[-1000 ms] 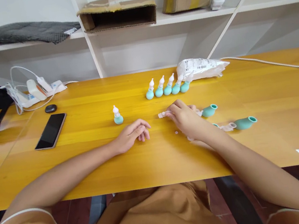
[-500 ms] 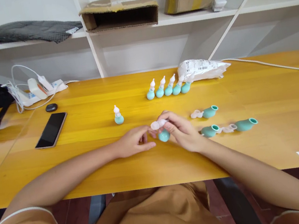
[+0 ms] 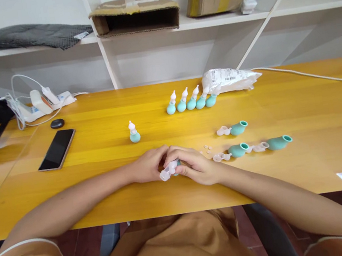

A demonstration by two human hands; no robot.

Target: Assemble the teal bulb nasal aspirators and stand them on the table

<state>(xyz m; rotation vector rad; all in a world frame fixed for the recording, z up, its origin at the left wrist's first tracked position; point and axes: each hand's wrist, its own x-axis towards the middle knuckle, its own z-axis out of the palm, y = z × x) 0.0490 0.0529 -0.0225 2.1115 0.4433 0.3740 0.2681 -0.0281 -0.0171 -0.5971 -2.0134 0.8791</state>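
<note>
My right hand (image 3: 194,165) pinches a clear plastic nozzle piece (image 3: 168,170), its wide end pointing left and toward me. A sliver of a teal rubber bulb (image 3: 177,168) shows behind the nozzle, mostly covered by the fingers. My left hand (image 3: 147,165) is curled against the right fingertips; what its fingers hold, if anything, is hidden. Several small clear rings (image 3: 208,148) lie just right of my right hand. Beyond them are loose teal bulbs (image 3: 238,150) lying on their sides, with clear nozzle pieces (image 3: 222,157) beside them.
One assembled teal bulb aspirator (image 3: 134,132) stands ahead on the left. Several more (image 3: 190,101) stand in a row near a white plastic package (image 3: 228,80). A phone (image 3: 57,150), a small black case (image 3: 57,123) and a power strip (image 3: 62,98) with cables lie left on the wooden table (image 3: 113,197).
Both hands have come together, the right one moving left and toward me with the nozzle and bulb. The nozzle now tilts toward me. The small rings beside the right hand have come into view.
</note>
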